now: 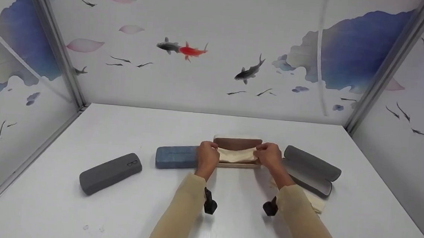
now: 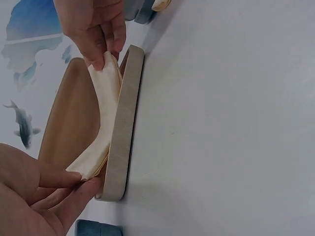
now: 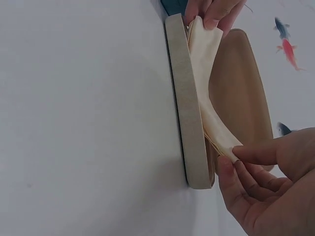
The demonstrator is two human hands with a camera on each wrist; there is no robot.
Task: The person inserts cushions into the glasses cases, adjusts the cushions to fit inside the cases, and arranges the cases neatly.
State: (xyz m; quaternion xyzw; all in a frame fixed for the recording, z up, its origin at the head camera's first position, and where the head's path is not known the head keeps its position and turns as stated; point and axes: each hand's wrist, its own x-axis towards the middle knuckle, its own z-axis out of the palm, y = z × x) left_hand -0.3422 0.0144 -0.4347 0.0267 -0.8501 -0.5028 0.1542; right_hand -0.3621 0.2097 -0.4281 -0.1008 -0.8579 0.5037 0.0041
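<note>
A folded cream cloth (image 1: 236, 155) stretches between both hands over an open beige glasses case (image 1: 238, 165) with a brown lining. My left hand (image 1: 207, 158) pinches the cloth's left end between thumb and fingers. At the other end, my right hand (image 1: 270, 156) pinches it the same way. In the left wrist view the cloth (image 2: 104, 105) sags in the middle, partly inside the case's lower half (image 2: 124, 128). The raised lid (image 3: 241, 88) stands behind it in the right wrist view. The case's inside below the cloth is hidden.
Left of the beige case lies a closed blue glasses case (image 1: 175, 157). Farther left is a closed grey glasses case (image 1: 111, 173) with a glasses print. To the right an open grey glasses case (image 1: 311, 170) lies by another cream cloth (image 1: 315, 202), partly behind my right forearm.
</note>
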